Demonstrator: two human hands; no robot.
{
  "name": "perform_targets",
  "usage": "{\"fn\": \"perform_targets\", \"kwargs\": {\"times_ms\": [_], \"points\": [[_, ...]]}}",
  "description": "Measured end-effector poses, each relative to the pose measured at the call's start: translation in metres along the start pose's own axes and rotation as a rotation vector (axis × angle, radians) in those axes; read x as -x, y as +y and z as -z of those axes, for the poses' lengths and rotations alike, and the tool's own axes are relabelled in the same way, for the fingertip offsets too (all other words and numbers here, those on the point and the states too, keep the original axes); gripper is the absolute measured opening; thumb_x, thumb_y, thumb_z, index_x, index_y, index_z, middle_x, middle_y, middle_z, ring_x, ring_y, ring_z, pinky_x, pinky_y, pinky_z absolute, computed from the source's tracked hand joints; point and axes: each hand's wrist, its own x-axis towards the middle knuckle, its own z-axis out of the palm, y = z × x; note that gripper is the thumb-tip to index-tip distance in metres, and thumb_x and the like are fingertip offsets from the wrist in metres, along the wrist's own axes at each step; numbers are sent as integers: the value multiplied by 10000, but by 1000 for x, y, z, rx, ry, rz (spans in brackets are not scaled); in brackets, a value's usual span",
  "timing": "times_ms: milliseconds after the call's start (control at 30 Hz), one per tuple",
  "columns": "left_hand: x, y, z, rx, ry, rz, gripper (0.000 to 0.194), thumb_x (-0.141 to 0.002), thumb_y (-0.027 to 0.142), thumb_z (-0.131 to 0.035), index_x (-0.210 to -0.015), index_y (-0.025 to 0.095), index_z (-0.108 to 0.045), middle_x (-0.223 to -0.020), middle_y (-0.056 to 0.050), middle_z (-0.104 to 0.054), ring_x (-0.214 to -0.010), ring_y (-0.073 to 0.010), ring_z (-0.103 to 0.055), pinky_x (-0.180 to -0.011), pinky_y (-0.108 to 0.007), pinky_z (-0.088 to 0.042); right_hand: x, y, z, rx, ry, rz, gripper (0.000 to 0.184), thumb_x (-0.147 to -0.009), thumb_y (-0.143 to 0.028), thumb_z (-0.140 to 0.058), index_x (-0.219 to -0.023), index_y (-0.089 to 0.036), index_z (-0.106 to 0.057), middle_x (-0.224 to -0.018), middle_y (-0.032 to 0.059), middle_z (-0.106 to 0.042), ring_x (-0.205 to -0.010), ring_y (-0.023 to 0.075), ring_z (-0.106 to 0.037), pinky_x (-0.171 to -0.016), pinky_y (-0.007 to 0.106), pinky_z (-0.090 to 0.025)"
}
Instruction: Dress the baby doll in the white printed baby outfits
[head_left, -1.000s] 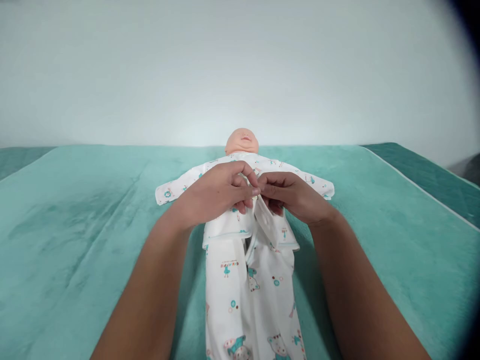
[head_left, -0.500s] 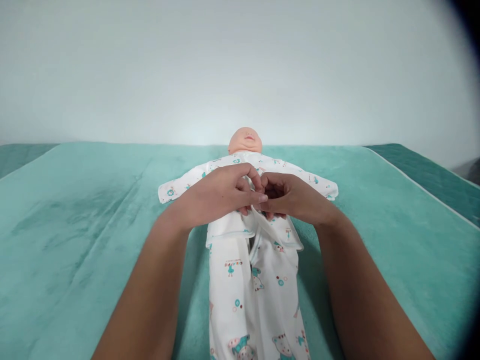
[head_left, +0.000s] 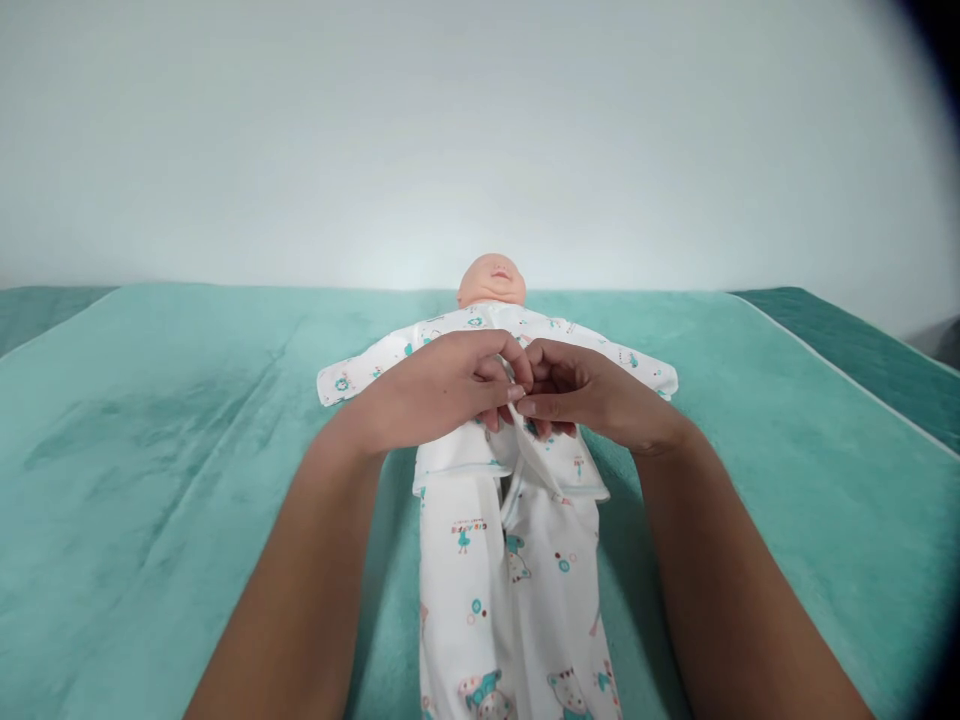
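Observation:
A baby doll lies on its back, its head at the far end. It wears a white printed baby shirt with long sleeves spread to both sides, and matching baby pants. Over the middle of the chest, my left hand pinches the shirt's front edge between thumb and fingers. Close beside it, my right hand is closed on the other part of the shirt front, fingertips almost meeting the left ones. Below them the shirt's lower front is lifted in a fold. Whatever fastener lies between the fingertips is hidden.
A teal plush blanket with some creases spreads under the doll. Darker green quilted bedding shows at the right beyond its pale edge. A plain pale wall rises behind the head.
Both hands stay at the shirt front while their fingertips shift slightly. The right fingers and thumb have moved a little against the cloth. The view has drifted slightly, setting the doll further right.

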Motion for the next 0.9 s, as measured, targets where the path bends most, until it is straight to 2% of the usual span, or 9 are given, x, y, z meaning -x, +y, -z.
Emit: {"fn": "perform_targets", "kwargs": {"times_ms": [200,433,667,900], "points": [[-3,-3,2,120,-30,0,160,-882,292,-580,-1025,231,-619,-825,-12,-691,-784,-157,-681,-722,-304,-553,-1,4,3,-37,-22,51,189,-859,-310,-702,-932,-200,-566,-818,8,-656,-604,94,-581,-471,199,-378],[-3,-2,2,104,-36,23,210,-847,314,-622,-1046,247,-626,-812,0,-689,-760,-151,-676,-725,-305,-550,-2,9,4,-85,-7,67,189,-860,-334,-699,-904,-197,-577,-759,6,-656,-574,98,-572,-447,197,-355],[-2,2,0,-81,-17,44,352,-770,251,-628,-1120,290,-629,-734,29,-666,-719,-166,-664,-592,-252,-472,-3,8,1,-81,54,45,190,-876,-358,-680,-868,-194,-586,-700,1,-661,-532,100,-586,-419,196,-338],[17,15,-1,-291,-41,39,392,-773,278,-624,-1158,349,-599,-815,26,-690,-671,-162,-624,-549,-253,-393,-1,10,4,-151,42,85,166,-865,-336,-683,-897,-195,-601,-677,-15,-654,-410,57,-448,-380,201,-286]]}}
